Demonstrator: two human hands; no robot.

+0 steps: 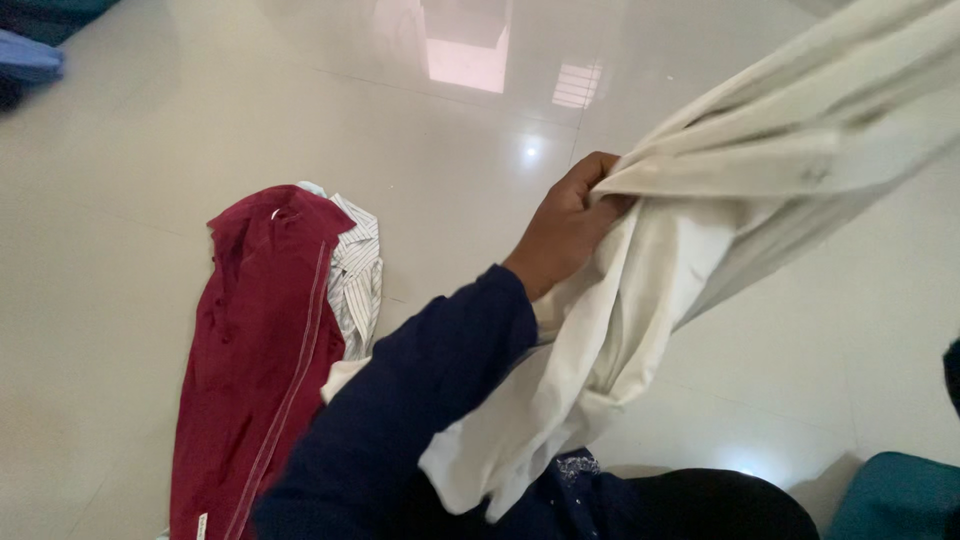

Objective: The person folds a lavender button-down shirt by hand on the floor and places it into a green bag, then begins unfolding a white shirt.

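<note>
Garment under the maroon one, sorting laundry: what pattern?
White with thin dark stripes, head view.

Long dark navy sleeve reaching the wrist, bare fingers, dark clothing with small sparkly trim

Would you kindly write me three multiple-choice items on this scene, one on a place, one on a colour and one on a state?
1. Where does the dark red garment lie?
A. on the floor
B. on a chair
C. over an arm

2. What colour is the cloth held up?
A. blue
B. cream
C. black

3. How is the left hand?
A. flat on the floor
B. open, empty
C. closed on the cloth

Answers: 1 A, it lies spread on the tiles beside a striped shirt; 2 B, the fabric is pale cream; 3 C, its fingers pinch a fold.
</note>
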